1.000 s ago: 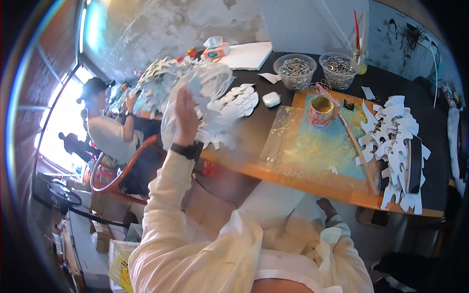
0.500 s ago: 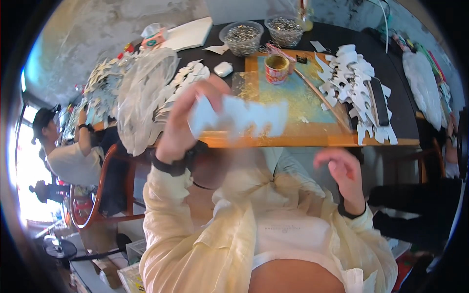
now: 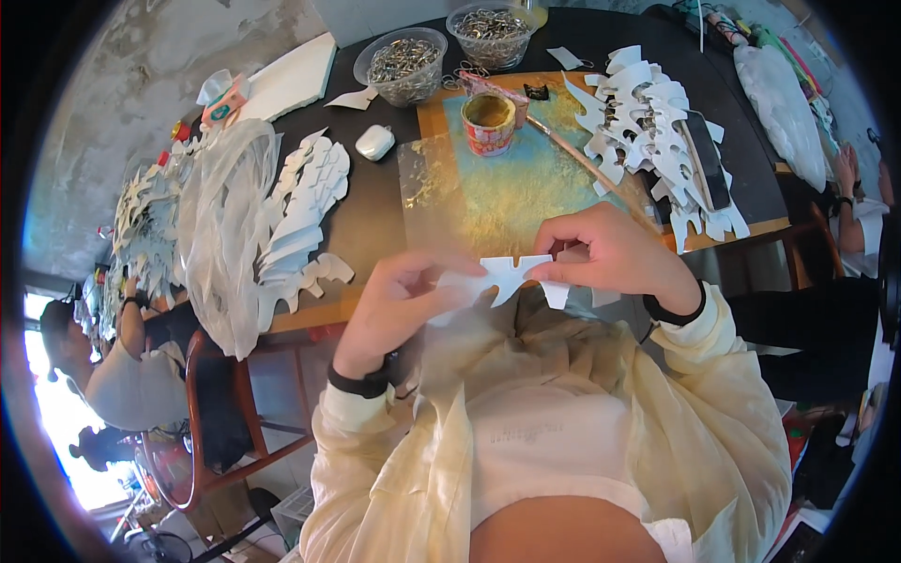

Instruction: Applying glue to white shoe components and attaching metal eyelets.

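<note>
Unreadable lettering [image 3: 527, 432] on shirt [image 3: 558, 469], six o'clock. Pinching white piece [image 3: 508, 273], nine-to-three lengthwise, in nearly closed left hand [image 3: 401, 298] and right hand [image 3: 615, 251].

The left hand [image 3: 399, 305] and right hand [image 3: 619, 251] pinch a notched white cutout [image 3: 509, 274] before a dark table [image 3: 377, 199] bearing a pot [image 3: 489, 141], a brush [image 3: 574, 150], two clear bowls [image 3: 410, 96] of metal bits [image 3: 404, 59] and piled white pieces [image 3: 648, 105].

White notched piece [image 3: 505, 279] (left end blurred, perhaps bent); held crosswise between left hand [image 3: 402, 298] and right hand [image 3: 619, 251].
</note>
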